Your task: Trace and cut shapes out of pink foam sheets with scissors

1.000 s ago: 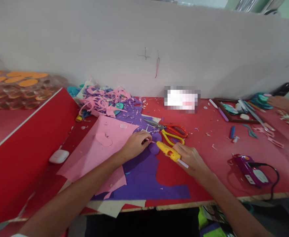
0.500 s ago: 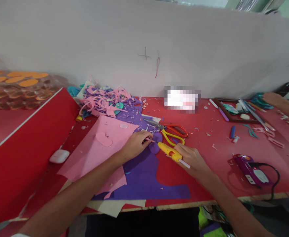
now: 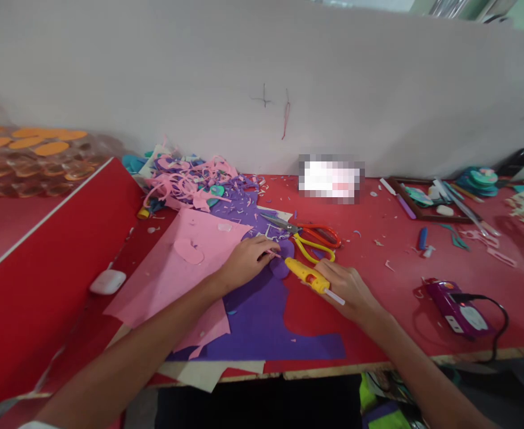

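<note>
My left hand (image 3: 244, 262) rests on the pink and purple sheets, its fingertips pinched on a small pink strip beside a purple foam piece (image 3: 281, 266). My right hand (image 3: 349, 289) grips a yellow glue gun (image 3: 305, 274), whose nozzle points left at the purple piece. A white glue stick pokes out of the gun's back end. A large pink sheet (image 3: 181, 262) and a purple sheet (image 3: 262, 328) lie under my forearms.
Orange-and-yellow scissors (image 3: 310, 236) lie just behind the gun. A heap of pink and purple offcuts (image 3: 190, 179) sits at the back. A white case (image 3: 107, 282) lies left, a purple device with a cable (image 3: 456, 307) right. A wooden tray (image 3: 427, 199) holds tools.
Another person's hand at the far right has drawn back from the teal discs to the frame's edge. My own hands have barely moved.
</note>
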A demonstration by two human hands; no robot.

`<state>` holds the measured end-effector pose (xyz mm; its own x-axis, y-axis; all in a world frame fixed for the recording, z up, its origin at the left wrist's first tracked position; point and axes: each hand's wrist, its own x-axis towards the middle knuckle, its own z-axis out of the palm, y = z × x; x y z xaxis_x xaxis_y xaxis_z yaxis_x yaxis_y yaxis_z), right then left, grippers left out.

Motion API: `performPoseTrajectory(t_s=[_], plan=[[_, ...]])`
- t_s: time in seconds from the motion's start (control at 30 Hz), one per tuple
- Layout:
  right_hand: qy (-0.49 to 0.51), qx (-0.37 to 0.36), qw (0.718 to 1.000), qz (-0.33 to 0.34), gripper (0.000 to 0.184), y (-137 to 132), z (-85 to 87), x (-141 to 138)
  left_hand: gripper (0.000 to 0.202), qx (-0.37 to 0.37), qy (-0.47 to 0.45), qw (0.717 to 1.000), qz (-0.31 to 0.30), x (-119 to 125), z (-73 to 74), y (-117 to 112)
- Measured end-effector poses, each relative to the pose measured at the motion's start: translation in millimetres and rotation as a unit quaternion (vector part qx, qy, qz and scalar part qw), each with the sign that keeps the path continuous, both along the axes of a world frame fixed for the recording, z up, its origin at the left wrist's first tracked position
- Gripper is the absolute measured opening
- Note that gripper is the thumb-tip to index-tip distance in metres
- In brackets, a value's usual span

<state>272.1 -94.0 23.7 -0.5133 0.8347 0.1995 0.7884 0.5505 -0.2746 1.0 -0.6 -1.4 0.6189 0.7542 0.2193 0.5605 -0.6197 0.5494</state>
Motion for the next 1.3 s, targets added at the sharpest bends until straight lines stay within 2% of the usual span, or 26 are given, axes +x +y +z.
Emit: performPoseTrajectory(t_s=[0.1,0.47,0.87,1.07,1.3], plan=[[0.011,-0.003,1.000,-0.015,0.018,-0.5,0.2,1.3,0.021,0.006,-0.003,1.000,0.000,-0.1,-0.3,0.1],[-0.006,0.022,1.000,0.016,0.019,2.8,-2.4,-2.1,0.020,0.003,0.000,1.000,-0.002,0.2,2.1,-0.4],[0.021,0.033,0.999,-0.023,0.024,4.4,-3.6,0.2,0.021,0.011,0.009,1.000,-0.006,0.1,-0.6,0.4],[0.002,0.031,0.999,0.020,0.024,4.7,-1.0,-1.8,0.021,0.010,0.006,1.000,-0.005,-0.2,-2.9,1.1],[0.004,0.046,0.999,0.008,0.022,2.9,-1.7,-1.9,0.021,0.003,0.011,1.000,-0.002,0.5,2.9,-1.1]])
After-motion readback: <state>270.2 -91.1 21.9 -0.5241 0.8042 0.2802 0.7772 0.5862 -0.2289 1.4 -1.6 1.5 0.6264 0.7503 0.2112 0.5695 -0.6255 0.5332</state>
